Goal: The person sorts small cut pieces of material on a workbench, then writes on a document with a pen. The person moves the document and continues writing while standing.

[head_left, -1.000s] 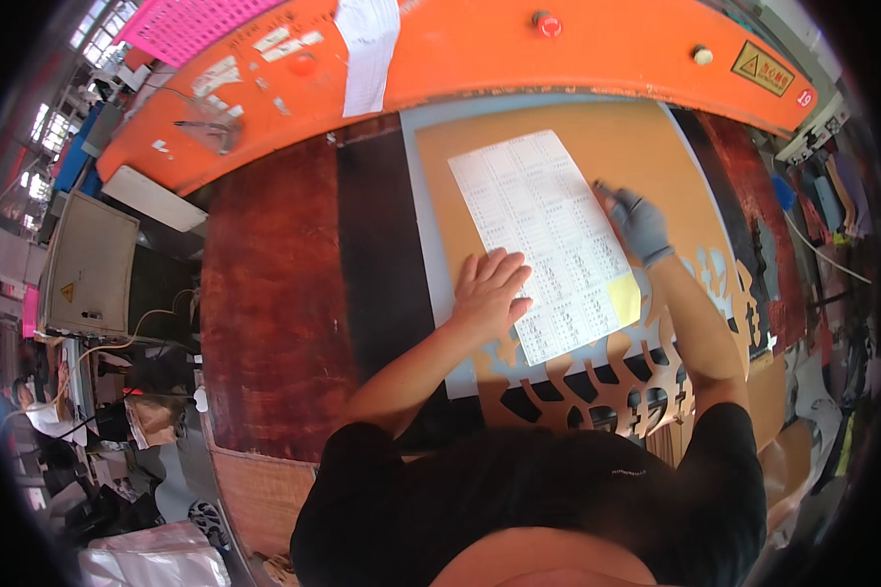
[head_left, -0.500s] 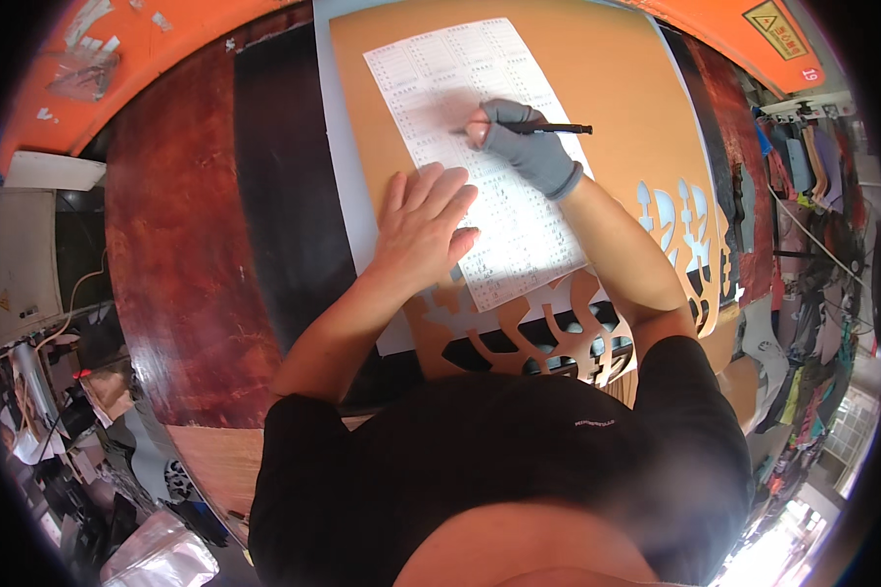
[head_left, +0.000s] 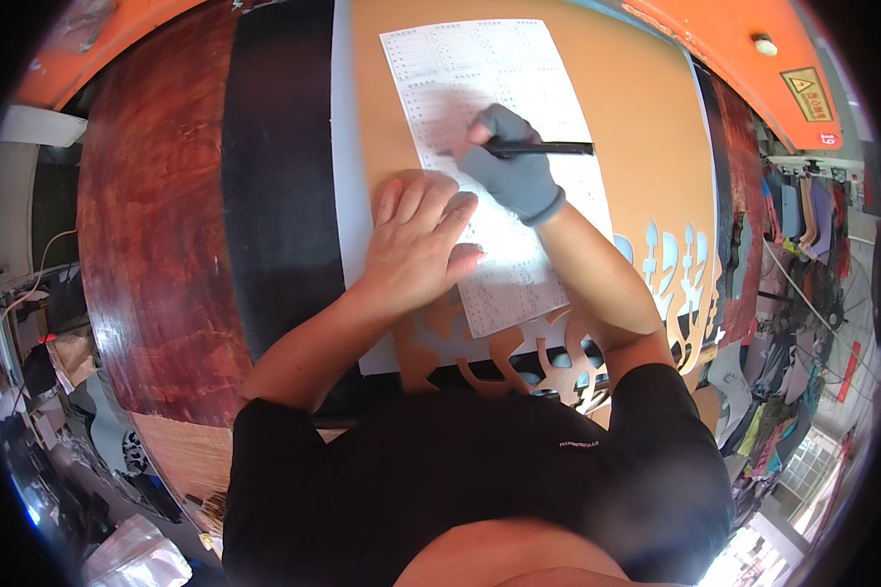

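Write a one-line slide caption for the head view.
Gloved right hand writes with a black pen on a printed sheet that the bare left hand pins flat.

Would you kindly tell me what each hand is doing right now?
Left hand: open, flat on the paper sheet.
Right hand: gloved, closed around a black pen.

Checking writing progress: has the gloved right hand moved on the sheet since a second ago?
Yes. The right hand with the pen went from the sheet's right edge leftward to its middle.
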`<action>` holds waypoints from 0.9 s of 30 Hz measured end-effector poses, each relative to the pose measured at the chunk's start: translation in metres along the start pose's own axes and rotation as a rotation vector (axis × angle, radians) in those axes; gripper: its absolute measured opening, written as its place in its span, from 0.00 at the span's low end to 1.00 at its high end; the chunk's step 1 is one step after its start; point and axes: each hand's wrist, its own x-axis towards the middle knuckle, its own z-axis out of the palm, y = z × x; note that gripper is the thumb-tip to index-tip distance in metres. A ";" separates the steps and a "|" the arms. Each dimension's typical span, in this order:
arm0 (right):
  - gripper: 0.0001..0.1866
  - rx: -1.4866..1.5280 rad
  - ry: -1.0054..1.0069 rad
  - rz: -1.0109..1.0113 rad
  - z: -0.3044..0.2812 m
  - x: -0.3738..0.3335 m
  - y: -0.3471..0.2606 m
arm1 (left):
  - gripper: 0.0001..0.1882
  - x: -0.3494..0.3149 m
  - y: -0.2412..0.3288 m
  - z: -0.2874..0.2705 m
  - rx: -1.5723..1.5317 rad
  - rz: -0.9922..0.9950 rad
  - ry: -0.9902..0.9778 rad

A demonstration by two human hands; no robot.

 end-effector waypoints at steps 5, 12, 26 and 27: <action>0.13 -0.095 0.061 -0.169 -0.001 0.000 0.014 | 0.20 0.002 -0.012 -0.006 0.009 -0.024 0.071; 0.14 -0.204 0.114 -0.252 0.003 0.001 0.019 | 0.17 0.005 -0.023 -0.011 -0.033 0.057 0.044; 0.12 -0.203 0.042 -0.316 -0.001 0.003 0.024 | 0.15 0.007 -0.025 -0.013 -0.068 0.045 0.036; 0.13 -0.230 0.035 -0.316 -0.002 0.003 0.024 | 0.15 0.007 -0.025 -0.013 -0.069 0.047 0.046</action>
